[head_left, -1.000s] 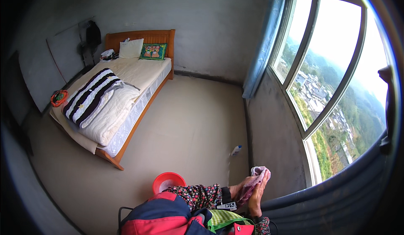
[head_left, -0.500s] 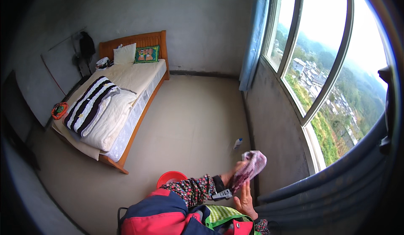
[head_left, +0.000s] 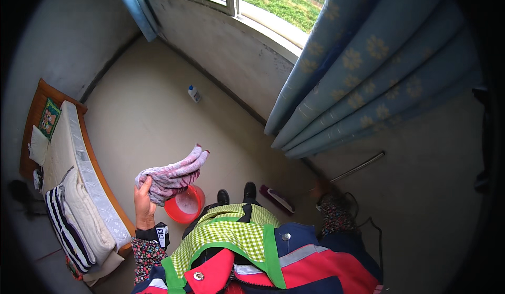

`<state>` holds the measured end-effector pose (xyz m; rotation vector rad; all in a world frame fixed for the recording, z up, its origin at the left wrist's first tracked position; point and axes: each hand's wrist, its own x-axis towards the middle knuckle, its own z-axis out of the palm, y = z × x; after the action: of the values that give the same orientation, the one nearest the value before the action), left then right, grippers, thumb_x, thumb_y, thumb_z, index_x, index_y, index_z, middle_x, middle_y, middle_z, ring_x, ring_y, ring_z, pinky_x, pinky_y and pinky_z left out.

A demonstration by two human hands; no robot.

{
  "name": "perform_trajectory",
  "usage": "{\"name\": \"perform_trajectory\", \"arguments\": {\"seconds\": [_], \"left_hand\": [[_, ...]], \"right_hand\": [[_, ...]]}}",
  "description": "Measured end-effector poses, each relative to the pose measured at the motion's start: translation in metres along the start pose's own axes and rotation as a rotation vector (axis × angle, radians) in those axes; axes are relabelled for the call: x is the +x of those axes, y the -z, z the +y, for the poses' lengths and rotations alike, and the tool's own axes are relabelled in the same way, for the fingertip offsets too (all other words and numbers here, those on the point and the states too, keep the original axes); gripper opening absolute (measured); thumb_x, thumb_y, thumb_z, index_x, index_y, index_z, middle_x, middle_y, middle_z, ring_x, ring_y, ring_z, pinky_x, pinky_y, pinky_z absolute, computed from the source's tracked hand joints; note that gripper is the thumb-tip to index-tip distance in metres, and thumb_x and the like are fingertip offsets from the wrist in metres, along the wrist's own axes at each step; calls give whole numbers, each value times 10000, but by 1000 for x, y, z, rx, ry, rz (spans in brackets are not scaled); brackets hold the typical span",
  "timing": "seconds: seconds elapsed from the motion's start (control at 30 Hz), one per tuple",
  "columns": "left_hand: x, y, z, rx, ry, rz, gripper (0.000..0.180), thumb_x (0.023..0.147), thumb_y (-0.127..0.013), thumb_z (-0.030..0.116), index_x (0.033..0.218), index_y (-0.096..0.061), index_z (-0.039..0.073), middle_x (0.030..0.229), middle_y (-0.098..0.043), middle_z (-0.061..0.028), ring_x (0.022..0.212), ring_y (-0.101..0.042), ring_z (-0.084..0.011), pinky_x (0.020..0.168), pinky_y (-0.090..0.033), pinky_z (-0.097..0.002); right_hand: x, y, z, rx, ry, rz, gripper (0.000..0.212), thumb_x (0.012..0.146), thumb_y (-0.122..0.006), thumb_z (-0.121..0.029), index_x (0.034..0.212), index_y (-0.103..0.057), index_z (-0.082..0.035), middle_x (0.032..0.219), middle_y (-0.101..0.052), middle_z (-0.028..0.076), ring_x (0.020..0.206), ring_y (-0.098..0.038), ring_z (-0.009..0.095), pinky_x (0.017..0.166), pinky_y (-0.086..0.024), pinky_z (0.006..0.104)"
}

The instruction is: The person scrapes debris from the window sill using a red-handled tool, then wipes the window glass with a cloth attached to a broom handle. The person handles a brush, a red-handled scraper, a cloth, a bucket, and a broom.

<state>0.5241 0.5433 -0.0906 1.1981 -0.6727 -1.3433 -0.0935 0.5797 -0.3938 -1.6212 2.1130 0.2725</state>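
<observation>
My left hand is closed around one end of a damp-looking pinkish-grey cloth, which stretches out to the right above a red basin. Whitish, cloudy liquid shows inside the basin, partly hidden by the cloth. Out to the right, my right hand is dark and smeared, and its fingers cannot be made out. It is at a thin metal pole that slants up toward the wall. A flat purple-edged mop head lies on the floor close by, in line with the pole.
A white bottle with a blue cap stands on the floor ahead. The bed with folded bedding is on the left. Blue flowered curtains hang at the right by the window. My shoes are just right of the basin.
The view has swung right and down. My hands, earlier together at the cloth, are apart: the left keeps the cloth near the basin, while the right has moved away to the pole.
</observation>
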Motion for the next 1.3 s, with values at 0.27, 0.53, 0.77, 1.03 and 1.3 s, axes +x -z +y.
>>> {"name": "perform_trajectory", "arguments": {"seconds": [0.27, 0.53, 0.77, 1.03, 1.3], "left_hand": [[-4, 8, 14, 420, 48, 103, 186, 929, -614, 143, 985, -685, -20, 875, -694, -60, 771, -651, -141, 695, -520, -275], [-17, 13, 20, 267, 152, 124, 263, 972, -555, 173, 1115, -629, -34, 1044, -676, -80, 936, -647, -162, 842, -523, -326], [-44, 37, 24, 111, 154, 134, 297, 989, -504, 161, 1201, -575, -35, 1137, -655, -115, 1008, -650, -202, 905, -521, -358], [-30, 64, 23, 91, 70, 201, 291, 981, -520, 159, 1197, -571, -30, 1119, -657, -110, 985, -652, -189, 875, -528, -354], [26, 120, 21, -20, -17, 298, 298, 986, -525, 214, 1086, -636, -44, 987, -689, -73, 882, -662, -158, 802, -530, -331]], "right_hand": [[14, -39, 32, 107, -29, 1, 226, 874, -647, -228, 958, -619, -20, 875, -635, 161, 796, -611, 344, 716, -507, 448], [-7, -79, -115, 378, 250, -247, 227, 872, -664, -225, 960, -622, -20, 842, -629, 150, 747, -598, 325, 680, -501, 432], [-33, -66, -247, 529, 512, -350, 228, 871, -679, -222, 961, -624, -20, 814, -623, 140, 705, -587, 309, 649, -496, 418], [-24, -13, -322, 584, 636, -344, 230, 870, -696, -219, 963, -628, -20, 782, -617, 129, 656, -574, 290, 613, -490, 402], [4, 19, -365, 625, 630, -214, 233, 869, -713, -216, 965, -631, -21, 749, -611, 118, 608, -562, 271, 578, -484, 386]]}}
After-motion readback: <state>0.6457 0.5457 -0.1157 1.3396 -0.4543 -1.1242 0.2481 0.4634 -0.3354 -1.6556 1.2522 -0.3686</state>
